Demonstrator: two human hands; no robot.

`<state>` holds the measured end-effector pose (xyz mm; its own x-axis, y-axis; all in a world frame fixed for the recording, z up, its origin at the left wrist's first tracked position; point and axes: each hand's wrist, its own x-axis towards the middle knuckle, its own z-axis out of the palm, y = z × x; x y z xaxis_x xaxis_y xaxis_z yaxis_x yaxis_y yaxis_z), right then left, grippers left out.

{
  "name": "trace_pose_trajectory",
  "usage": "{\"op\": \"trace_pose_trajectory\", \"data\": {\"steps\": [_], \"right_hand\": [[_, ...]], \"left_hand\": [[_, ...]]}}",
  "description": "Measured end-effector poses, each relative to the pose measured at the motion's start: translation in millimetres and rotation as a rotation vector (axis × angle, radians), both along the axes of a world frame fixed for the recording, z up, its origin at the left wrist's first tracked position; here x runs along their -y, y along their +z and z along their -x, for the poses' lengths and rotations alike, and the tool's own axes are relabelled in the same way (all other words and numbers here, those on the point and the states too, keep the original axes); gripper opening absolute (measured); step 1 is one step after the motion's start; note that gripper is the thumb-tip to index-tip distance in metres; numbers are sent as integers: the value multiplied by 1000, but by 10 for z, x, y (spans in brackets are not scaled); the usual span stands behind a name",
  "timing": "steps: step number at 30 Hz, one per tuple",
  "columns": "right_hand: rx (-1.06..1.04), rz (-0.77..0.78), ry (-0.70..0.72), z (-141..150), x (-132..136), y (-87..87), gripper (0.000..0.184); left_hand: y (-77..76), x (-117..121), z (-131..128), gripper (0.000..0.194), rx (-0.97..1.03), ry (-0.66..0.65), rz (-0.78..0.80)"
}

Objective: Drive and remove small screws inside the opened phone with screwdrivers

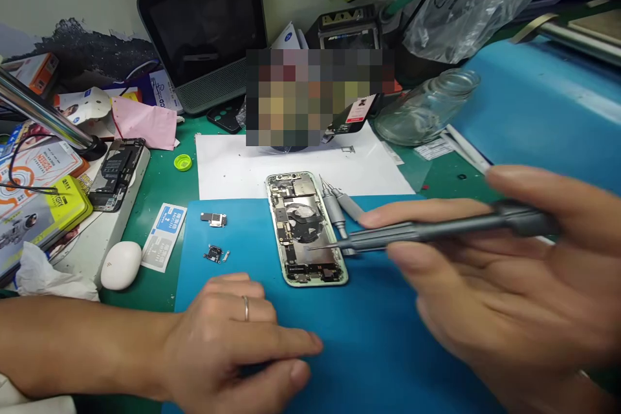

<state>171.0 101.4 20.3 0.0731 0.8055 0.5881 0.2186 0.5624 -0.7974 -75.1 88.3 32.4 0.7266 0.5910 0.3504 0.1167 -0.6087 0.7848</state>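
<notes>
My right hand (pixel 490 272) grips a slim grey screwdriver (pixel 427 229) between thumb and fingers. Its thin tip points left, over the lower part of an opened phone (pixel 306 229). The phone lies on the blue mat with its inner boards and a bare metal area showing. My left hand (pixel 237 336), with a ring on one finger, rests on the mat in front of the phone, apart from it. Its index finger and thumb stretch out to the right, the other fingers bend, and I see nothing held. Two more grey screwdrivers (pixel 334 207) lie against the phone's right side.
Small phone parts (pixel 213 220) lie left of the phone on the mat. Behind it are a white sheet (pixel 233 168), a pixelated patch and a tilted glass jar (pixel 422 110). A white earbud case (pixel 122 265) and another opened phone (pixel 116 174) sit at left.
</notes>
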Motion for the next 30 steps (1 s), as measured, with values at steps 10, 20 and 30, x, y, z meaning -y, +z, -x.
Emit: {"op": "trace_pose_trajectory", "data": {"steps": [10, 20, 30], "right_hand": [[402, -170, 199, -3, -31, -114, 60], [555, -186, 181, 32, -2, -76, 21], [596, -217, 230, 57, -40, -81, 21]], "left_hand": [[-71, 17, -37, 64, -502, -53, -299], [-76, 21, -50, 73, -641, -111, -334], [-75, -4, -38, 69, -631, -106, -306]]}}
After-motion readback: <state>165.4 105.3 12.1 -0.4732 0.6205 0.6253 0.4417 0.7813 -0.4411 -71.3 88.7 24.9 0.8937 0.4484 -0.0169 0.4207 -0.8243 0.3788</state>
